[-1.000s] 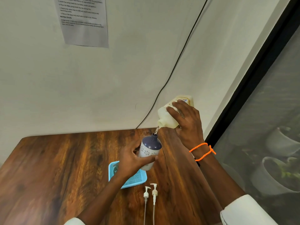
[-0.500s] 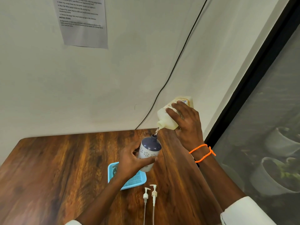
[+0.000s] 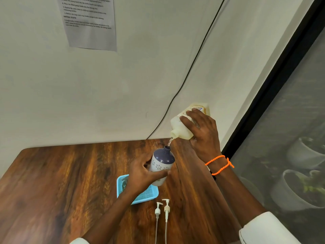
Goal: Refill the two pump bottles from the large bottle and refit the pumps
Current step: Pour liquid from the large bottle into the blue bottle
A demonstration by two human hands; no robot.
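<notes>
Hands (image 3: 202,132) tip blue-lettered large bottle (image 3: 182,125) over pump bottle (image 3: 162,162).

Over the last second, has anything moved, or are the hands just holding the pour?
Nothing visibly changed. The right hand still tips the large bottle over the pump bottle, which the left hand keeps gripping above the blue tray. Both pumps still lie on the table.

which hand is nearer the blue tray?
Left. The left hand holds the pump bottle just above the blue tray; the right hand tips the large bottle higher, farther back.
</notes>
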